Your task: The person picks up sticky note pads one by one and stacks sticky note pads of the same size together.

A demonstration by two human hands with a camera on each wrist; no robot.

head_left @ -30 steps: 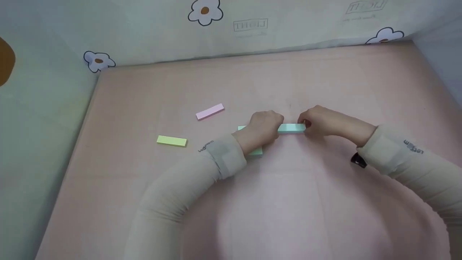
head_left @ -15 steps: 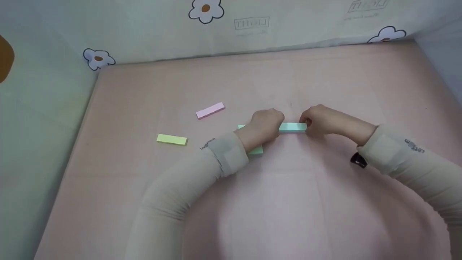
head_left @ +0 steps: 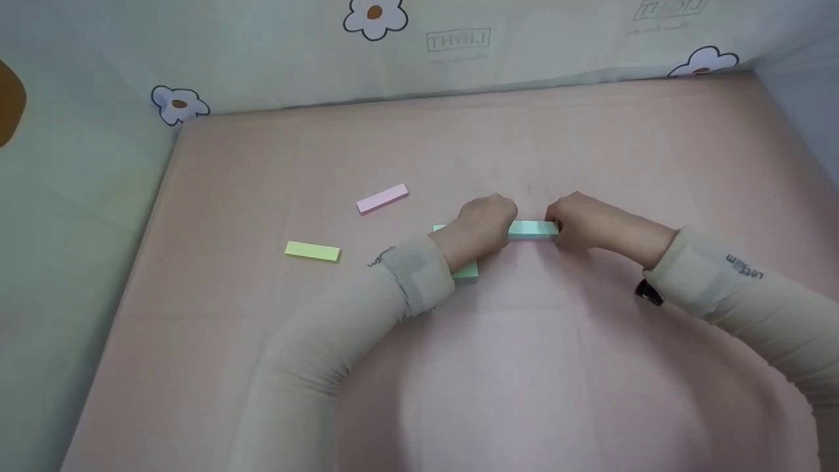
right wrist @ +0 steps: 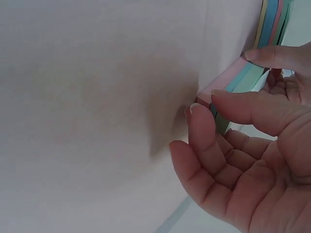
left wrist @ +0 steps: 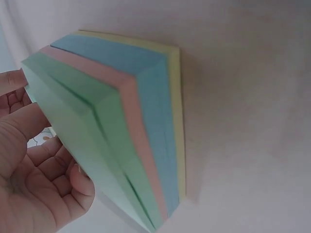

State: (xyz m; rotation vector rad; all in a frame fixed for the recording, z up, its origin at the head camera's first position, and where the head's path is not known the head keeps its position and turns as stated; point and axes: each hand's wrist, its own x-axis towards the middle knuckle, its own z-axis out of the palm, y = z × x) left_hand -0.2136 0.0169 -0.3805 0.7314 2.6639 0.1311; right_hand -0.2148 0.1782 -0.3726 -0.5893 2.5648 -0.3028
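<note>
A stack of sticky-note strips (head_left: 532,229), mint on top, lies on the pink surface (head_left: 524,367). My left hand (head_left: 503,226) grips its left end and my right hand (head_left: 556,227) pinches its right end. In the left wrist view the stack (left wrist: 121,136) shows green, pink, blue and yellow layers, with my curled fingers (left wrist: 58,179) against the green side. In the right wrist view my thumb and fingers (right wrist: 201,126) close on the end of the stack (right wrist: 228,85). A green pad (head_left: 467,273) lies partly hidden under my left wrist.
A pink pad (head_left: 382,198) and a yellow-green pad (head_left: 312,252) lie to the left of my hands. Fabric walls with a flower print (head_left: 375,16) close off the back and both sides. The pink surface stretches bare toward me.
</note>
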